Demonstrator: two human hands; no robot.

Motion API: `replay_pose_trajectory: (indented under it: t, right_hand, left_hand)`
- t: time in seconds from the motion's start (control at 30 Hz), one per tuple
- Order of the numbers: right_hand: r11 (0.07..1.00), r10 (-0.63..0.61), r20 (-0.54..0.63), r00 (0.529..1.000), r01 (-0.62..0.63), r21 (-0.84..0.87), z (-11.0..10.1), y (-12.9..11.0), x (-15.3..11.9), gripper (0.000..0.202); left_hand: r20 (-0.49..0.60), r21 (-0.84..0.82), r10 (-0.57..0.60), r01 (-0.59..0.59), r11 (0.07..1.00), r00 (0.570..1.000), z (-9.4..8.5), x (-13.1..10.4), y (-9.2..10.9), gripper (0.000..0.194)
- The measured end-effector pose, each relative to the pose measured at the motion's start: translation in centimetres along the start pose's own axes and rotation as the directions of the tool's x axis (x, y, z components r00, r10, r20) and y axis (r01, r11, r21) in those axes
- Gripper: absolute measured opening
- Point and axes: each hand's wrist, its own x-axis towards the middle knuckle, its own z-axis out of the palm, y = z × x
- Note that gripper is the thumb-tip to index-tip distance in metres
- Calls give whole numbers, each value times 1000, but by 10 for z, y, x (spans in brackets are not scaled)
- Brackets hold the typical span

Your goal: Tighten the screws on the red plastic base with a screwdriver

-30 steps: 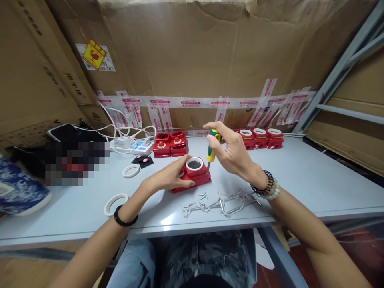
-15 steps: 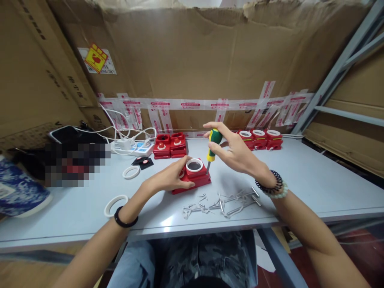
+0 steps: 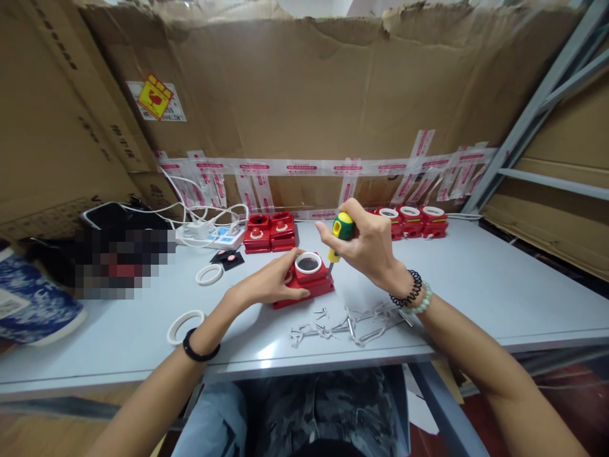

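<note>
Red housing (image 3: 309, 289) under the screwdriver, apparently partway through

It sits on the table (image 3: 476, 273), near the middle, with a white ring (image 3: 308, 272) on its raised top. The screwdriver (image 3: 345, 228) leans, its tip at the right end; whether a screw is seated there cannot be told. Loose screws (image 3: 351, 328) lie at the near side, so fastening looks unfinished. Far right, three similar units (image 3: 412, 226) carry rings; far left of centre, two red units (image 3: 283, 240) show no such ring.

The left hand (image 3: 266, 279) reaches in low, fingers and thumb clamped across the housing. The right hand (image 3: 373, 247) is raised, wrist bent, fingers curled about the handle, thumb jutting left.
</note>
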Motion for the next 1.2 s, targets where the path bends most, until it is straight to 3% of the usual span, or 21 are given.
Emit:
replay_pose_trajectory:
  t: [0.07, 0.13, 0.23, 0.3, 0.33, 0.4, 0.47, 0.5, 0.57, 0.63, 0.73, 0.83, 0.93, 0.97, 1.1, 1.2]
  right_hand:
    - [996, 0, 63, 998, -5, 84, -3, 2, 2, 23]
    - [950, -7, 243, 970, -69, 304, -11, 5, 7, 28]
    - [762, -123, 538, 834, -268, 590, -24, 12, 15, 44]
    - [688, -193, 613, 767, -340, 641, -27, 16, 18, 42]
    - [694, -178, 610, 772, -341, 634, -27, 17, 19, 39]
    - [779, -55, 509, 859, -282, 560, -20, 17, 18, 30]
    - [888, 75, 295, 953, -198, 414, -9, 13, 14, 21]
    - [924, 100, 196, 976, -164, 345, -3, 10, 11, 18]
    - [967, 104, 55, 993, -113, 228, 5, 5, 7, 16]
    - [983, 107, 2, 994, -106, 149, 7, 2, 5, 18]
    - [970, 132, 135, 982, -156, 185, -3, 3, 8, 18]
    - [874, 11, 429, 903, -217, 434, -21, 10, 17, 33]
    - [766, -181, 640, 747, -301, 568, -32, 16, 23, 35]
    - [771, -160, 637, 754, -307, 558, -32, 16, 23, 34]
    - [896, 93, 358, 929, -235, 376, -15, 10, 15, 25]
    - [944, 163, 179, 970, -206, 257, -1, 3, 7, 24]
  left_hand:
    - [-7, -6, -2, 2, 1000, 1000, 0, 0, -1, 66]
    - [-8, -13, 8, -8, 1000, 1000, 1, 0, -1, 65]
    - [5, -29, 38, -38, 999, 999, 0, 0, 0, 58]
    - [10, -34, 37, -37, 999, 999, 0, 0, 0, 57]
    - [10, -32, 30, -30, 999, 999, 0, 0, 1, 58]
    - [6, -20, 12, -12, 1000, 1000, 0, 0, 2, 59]
    - [3, -11, -6, 6, 1000, 1000, 0, 0, 3, 61]
    - [3, -11, -13, 13, 1000, 1000, 0, 0, 3, 62]
    - [2, -16, -13, 13, 1000, 1000, 0, 0, 4, 62]
    - [3, -20, -4, 4, 1000, 1000, 0, 0, 4, 62]
    - [4, -17, 5, -5, 1000, 1000, 0, 0, 3, 62]
    - [3, -24, 15, -15, 1000, 1000, 0, 0, 2, 60]
    - [13, -34, 25, -24, 999, 1000, 0, 0, 2, 57]
    - [15, -34, 25, -25, 999, 1000, 0, 0, 2, 57]
    - [9, -22, 2, -2, 1000, 1000, 0, 0, 2, 61]
    - [10, -15, -11, 11, 1000, 1000, 1, 0, 1, 63]
